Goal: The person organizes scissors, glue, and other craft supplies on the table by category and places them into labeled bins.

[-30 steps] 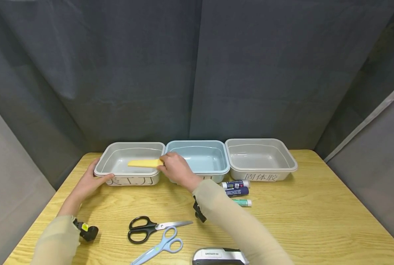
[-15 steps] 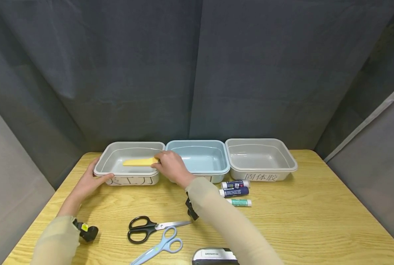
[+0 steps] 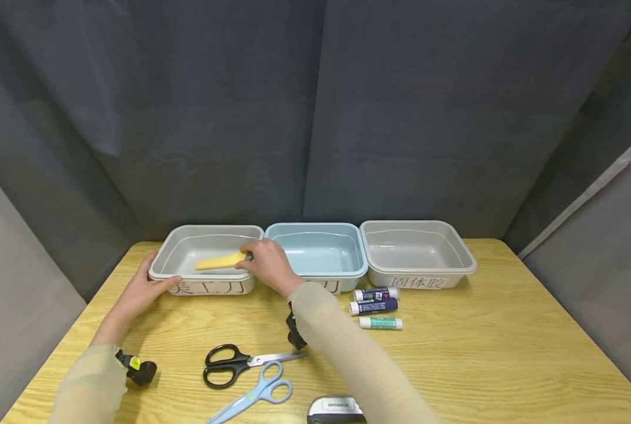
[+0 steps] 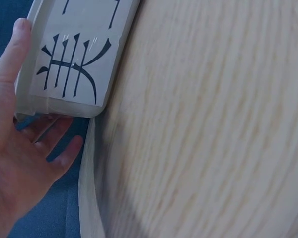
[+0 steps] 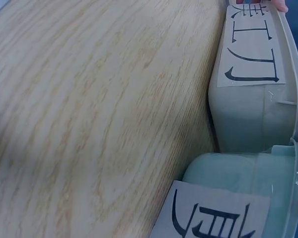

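At the left end of the row, a grey plastic bin (image 3: 209, 287) bears a handwritten paper label. My left hand (image 3: 144, 288) holds its left front corner; in the left wrist view the thumb lies at the rim and the other fingers are at the end wall. Over the bin's opening, my right hand (image 3: 267, 263) pinches the dark end of a yellow utility knife (image 3: 218, 262), whose yellow body points left and slightly down. The right wrist view shows the bin's labelled front (image 5: 251, 44) but hardly any of the right hand, and not the knife.
A blue bin (image 3: 315, 274) and another grey bin (image 3: 423, 281) continue the row. Several items lie in front: black-handled scissors (image 3: 235, 365), light-blue scissors (image 3: 254, 397), a grey-and-black cutter (image 3: 335, 409) partly under the sleeve, and glue sticks (image 3: 373, 306). A dark curtain (image 3: 315, 118) hangs behind.
My right hand has moved left with the yellow utility knife, farther over the left bin, and the knife's free end has tipped down. The left hand stays at the bin corner.
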The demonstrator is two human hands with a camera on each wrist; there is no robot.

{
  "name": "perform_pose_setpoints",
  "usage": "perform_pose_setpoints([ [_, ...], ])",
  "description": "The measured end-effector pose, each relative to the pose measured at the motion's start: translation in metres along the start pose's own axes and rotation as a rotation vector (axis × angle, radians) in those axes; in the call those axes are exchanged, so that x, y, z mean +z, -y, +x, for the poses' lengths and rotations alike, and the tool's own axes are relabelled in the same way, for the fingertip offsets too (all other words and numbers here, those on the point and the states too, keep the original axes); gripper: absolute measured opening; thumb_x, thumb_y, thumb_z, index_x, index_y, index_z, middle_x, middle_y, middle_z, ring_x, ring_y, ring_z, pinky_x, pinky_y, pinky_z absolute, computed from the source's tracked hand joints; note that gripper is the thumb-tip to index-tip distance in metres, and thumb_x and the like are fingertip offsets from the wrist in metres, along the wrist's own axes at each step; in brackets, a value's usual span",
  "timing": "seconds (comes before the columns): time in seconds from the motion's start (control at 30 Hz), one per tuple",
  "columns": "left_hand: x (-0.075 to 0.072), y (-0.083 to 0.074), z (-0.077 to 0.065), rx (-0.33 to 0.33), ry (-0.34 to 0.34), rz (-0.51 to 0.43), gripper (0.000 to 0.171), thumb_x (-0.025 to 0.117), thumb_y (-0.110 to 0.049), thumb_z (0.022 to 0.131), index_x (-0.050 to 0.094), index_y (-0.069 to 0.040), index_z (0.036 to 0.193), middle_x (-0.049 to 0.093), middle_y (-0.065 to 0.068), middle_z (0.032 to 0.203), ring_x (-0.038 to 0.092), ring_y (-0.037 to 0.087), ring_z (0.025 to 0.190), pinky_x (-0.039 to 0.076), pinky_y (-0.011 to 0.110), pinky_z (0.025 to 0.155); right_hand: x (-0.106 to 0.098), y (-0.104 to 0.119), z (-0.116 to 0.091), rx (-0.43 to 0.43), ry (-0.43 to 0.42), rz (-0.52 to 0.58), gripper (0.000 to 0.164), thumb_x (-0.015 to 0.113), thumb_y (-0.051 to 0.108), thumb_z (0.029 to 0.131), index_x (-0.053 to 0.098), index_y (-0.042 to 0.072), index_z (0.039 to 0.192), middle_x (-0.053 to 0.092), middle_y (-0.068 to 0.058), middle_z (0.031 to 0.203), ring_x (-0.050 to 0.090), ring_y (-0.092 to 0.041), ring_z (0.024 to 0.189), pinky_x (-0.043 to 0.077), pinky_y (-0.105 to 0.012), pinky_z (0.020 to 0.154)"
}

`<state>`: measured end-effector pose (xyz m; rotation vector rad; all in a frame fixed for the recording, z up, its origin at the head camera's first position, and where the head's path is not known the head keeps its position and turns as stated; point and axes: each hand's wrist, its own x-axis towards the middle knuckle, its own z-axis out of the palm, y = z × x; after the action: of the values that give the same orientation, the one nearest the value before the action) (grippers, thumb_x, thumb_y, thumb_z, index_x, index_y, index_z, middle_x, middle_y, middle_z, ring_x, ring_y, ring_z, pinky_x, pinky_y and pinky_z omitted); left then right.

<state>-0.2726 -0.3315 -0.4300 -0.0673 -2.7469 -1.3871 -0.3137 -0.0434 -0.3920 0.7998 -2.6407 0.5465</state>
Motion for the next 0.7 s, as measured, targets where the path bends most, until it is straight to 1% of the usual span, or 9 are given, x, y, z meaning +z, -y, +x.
perform_pose_setpoints([
  [0.07, 0.0, 0.0, -0.001, -0.002, -0.003, 0.003, 0.096, 0.064, -0.038, 0.083, -0.002, -0.009, 0.147, 0.013, 0.028, 0.146, 0.021, 0.046, 0.129, 0.021, 0.06, 0.1, 0.001, 0.001, 0.0, -0.015, -0.007, -0.002, 0.036, 0.071, 0.042, 0.075, 0.071, 0.018, 0.101, 0.07, 0.005, 0.093, 0.06, -0.014, 0.081, 0.046, -0.025, 0.073],
  [0.23, 0.0, 0.001, -0.004, -0.008, 0.0, 0.006, 0.096, 0.064, -0.038, 0.083, -0.003, -0.009, 0.146, 0.012, 0.028, 0.147, 0.02, 0.047, 0.13, 0.021, 0.061, 0.1, 0.004, 0.002, 0.002, -0.004, 0.016, -0.013, 0.037, 0.072, 0.044, 0.073, 0.071, 0.021, 0.101, 0.069, 0.008, 0.097, 0.06, -0.014, 0.085, 0.044, -0.028, 0.078],
  [0.27, 0.0, 0.001, -0.004, -0.01, -0.001, 0.006, 0.097, 0.064, -0.038, 0.083, -0.003, -0.008, 0.146, 0.012, 0.028, 0.147, 0.02, 0.047, 0.13, 0.02, 0.061, 0.101, 0.005, 0.002, 0.003, 0.01, 0.037, -0.017, 0.038, 0.071, 0.046, 0.073, 0.071, 0.023, 0.103, 0.069, 0.009, 0.098, 0.06, -0.013, 0.088, 0.043, -0.028, 0.08],
  [0.43, -0.001, 0.003, -0.005, -0.013, -0.012, 0.001, 0.097, 0.064, -0.038, 0.083, -0.003, -0.007, 0.146, 0.012, 0.028, 0.147, 0.019, 0.046, 0.13, 0.019, 0.061, 0.101, 0.008, 0.005, 0.007, 0.047, 0.082, -0.048, 0.038, 0.07, 0.05, 0.072, 0.07, 0.029, 0.104, 0.068, 0.014, 0.099, 0.057, -0.012, 0.09, 0.039, -0.029, 0.081],
  [0.53, -0.001, 0.005, -0.005, -0.015, -0.015, 0.01, 0.097, 0.064, -0.04, 0.083, -0.002, -0.007, 0.146, 0.012, 0.028, 0.147, 0.019, 0.047, 0.13, 0.019, 0.062, 0.101, 0.007, 0.007, 0.009, 0.062, 0.12, -0.061, 0.038, 0.069, 0.05, 0.072, 0.069, 0.03, 0.105, 0.067, 0.015, 0.1, 0.055, -0.012, 0.092, 0.037, -0.03, 0.082],
  [0.7, -0.001, 0.007, -0.005, -0.018, -0.021, -0.003, 0.098, 0.064, -0.04, 0.082, -0.002, -0.008, 0.146, 0.012, 0.028, 0.147, 0.018, 0.047, 0.13, 0.018, 0.062, 0.101, 0.005, 0.012, 0.012, 0.08, 0.182, -0.099, 0.038, 0.069, 0.05, 0.073, 0.069, 0.031, 0.106, 0.066, 0.015, 0.102, 0.054, -0.011, 0.094, 0.036, -0.03, 0.082],
])
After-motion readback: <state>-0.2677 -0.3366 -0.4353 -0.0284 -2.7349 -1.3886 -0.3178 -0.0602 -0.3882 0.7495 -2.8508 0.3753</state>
